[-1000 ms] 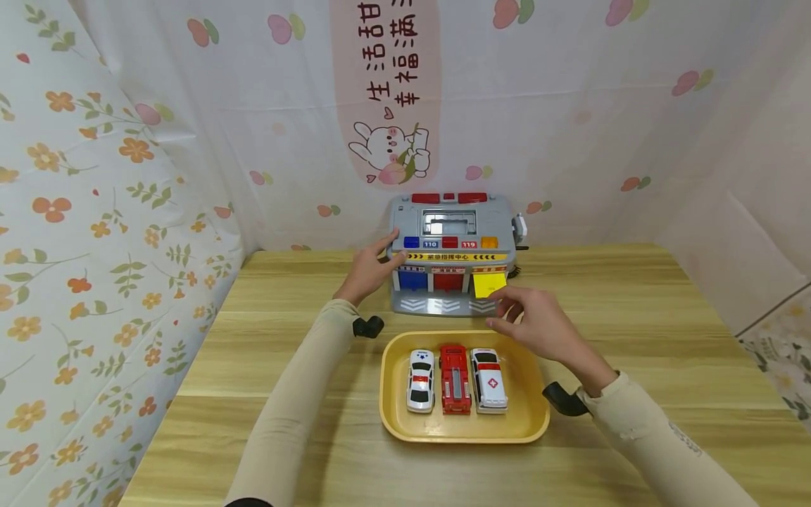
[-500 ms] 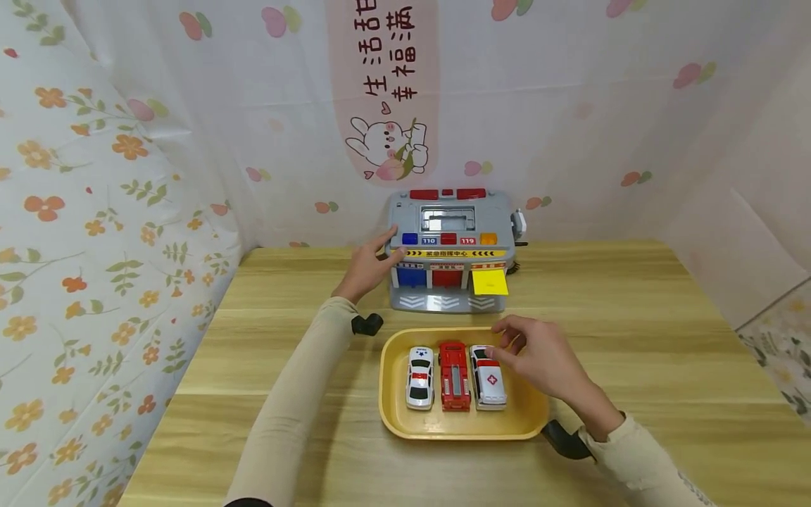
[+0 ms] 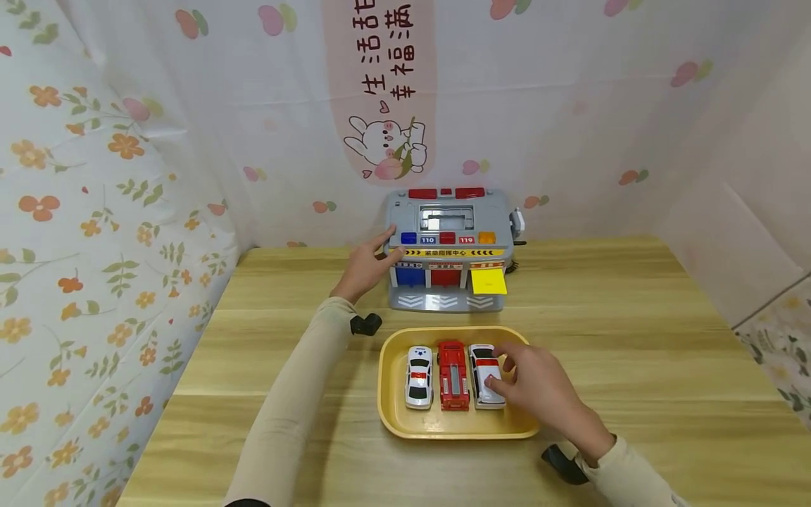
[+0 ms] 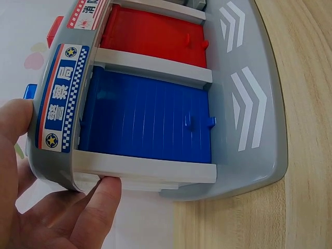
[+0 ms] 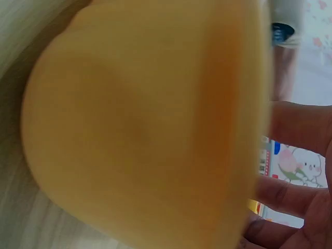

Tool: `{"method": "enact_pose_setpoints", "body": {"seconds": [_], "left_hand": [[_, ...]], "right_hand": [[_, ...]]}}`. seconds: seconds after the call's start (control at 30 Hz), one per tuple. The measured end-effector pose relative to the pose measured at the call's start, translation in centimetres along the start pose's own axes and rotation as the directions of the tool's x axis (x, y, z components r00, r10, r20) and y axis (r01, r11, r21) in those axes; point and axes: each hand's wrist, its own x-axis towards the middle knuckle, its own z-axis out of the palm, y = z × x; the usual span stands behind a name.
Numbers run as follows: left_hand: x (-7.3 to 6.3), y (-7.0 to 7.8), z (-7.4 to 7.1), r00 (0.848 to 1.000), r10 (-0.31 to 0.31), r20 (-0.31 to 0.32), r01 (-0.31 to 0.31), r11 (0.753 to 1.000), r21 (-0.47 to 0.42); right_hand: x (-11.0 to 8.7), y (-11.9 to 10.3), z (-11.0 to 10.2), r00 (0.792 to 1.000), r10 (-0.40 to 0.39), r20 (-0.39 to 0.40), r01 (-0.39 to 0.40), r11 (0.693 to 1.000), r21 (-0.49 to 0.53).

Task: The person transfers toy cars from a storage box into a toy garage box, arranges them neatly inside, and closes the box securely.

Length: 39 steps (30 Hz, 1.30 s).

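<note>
A grey toy emergency station (image 3: 446, 211) stands at the back with blue and red doors and a raised yellow door (image 3: 488, 282). My left hand (image 3: 364, 269) holds its left front corner; in the left wrist view, bent fingers (image 4: 101, 207) touch the side beside the blue door (image 4: 148, 116). In the yellow tray (image 3: 424, 424) lie a white police car (image 3: 419, 377), a red fire truck (image 3: 453, 377) and a white ambulance (image 3: 483, 391). My right hand (image 3: 538, 384) is over the ambulance, thumb and forefinger apart at its right side. The tray wall hides their contact in the right wrist view.
The wooden table (image 3: 608, 338) extends to both sides of the tray. A patterned cloth (image 3: 285, 141) hangs close behind the station, and a floral cloth (image 3: 95, 282) borders the left. A white part with a black rod (image 3: 518, 225) projects from the station's right side.
My right hand has moved away from the yellow door, down over the tray's far rim to the ambulance. My left hand stays on the station. The yellow door remains raised.
</note>
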Motion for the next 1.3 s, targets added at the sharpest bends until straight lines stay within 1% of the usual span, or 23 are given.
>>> {"method": "enact_pose_setpoints", "body": {"seconds": [0.03, 0.17, 0.27, 0.43, 0.6, 0.7, 0.9, 1.13, 1.3], "left_hand": [[0.0, 0.1, 0.0, 1.000, -0.007, 0.002, 0.007, 1.000, 0.005], [0.1, 0.2, 0.1, 1.000, 0.001, 0.010, -0.001, 1.000, 0.000], [0.0, 0.2, 0.1, 1.000, 0.006, 0.008, -0.006, 1.000, -0.001], [0.0, 0.2, 0.1, 1.000, 0.012, 0.001, -0.012, 1.000, 0.002], [0.1, 0.2, 0.2, 1.000, -0.011, 0.008, 0.011, 1.000, 0.004], [0.1, 0.2, 0.2, 1.000, -0.014, 0.008, 0.014, 1.000, 0.005], [0.1, 0.3, 0.1, 1.000, 0.012, 0.003, -0.012, 1.000, 0.011], [0.1, 0.3, 0.1, 1.000, -0.004, 0.000, 0.004, 1.000, 0.004], [0.0, 0.2, 0.1, 1.000, -0.014, 0.000, 0.014, 1.000, 0.001]], "right_hand": [[-0.1, 0.0, 0.2, 1.000, 0.010, 0.001, -0.010, 1.000, -0.010], [-0.2, -0.1, 0.8, 0.998, 0.050, 0.035, -0.050, 0.999, -0.016], [-0.2, -0.1, 1.1, 0.998, 0.047, 0.041, -0.046, 0.999, -0.026], [-0.2, -0.2, 1.4, 0.998, 0.028, 0.057, -0.024, 0.997, -0.075], [-0.1, -0.3, 1.7, 0.997, 0.033, 0.064, -0.026, 0.995, -0.099], [0.0, -0.3, 1.9, 0.998, 0.018, 0.062, -0.011, 0.994, -0.109], [0.2, -0.2, 2.1, 0.999, -0.017, 0.047, 0.023, 0.991, -0.132], [0.2, -0.2, 1.9, 0.997, -0.053, 0.052, 0.058, 0.991, -0.119], [0.2, 0.1, 1.7, 0.996, -0.086, 0.040, 0.089, 0.991, -0.104]]}}
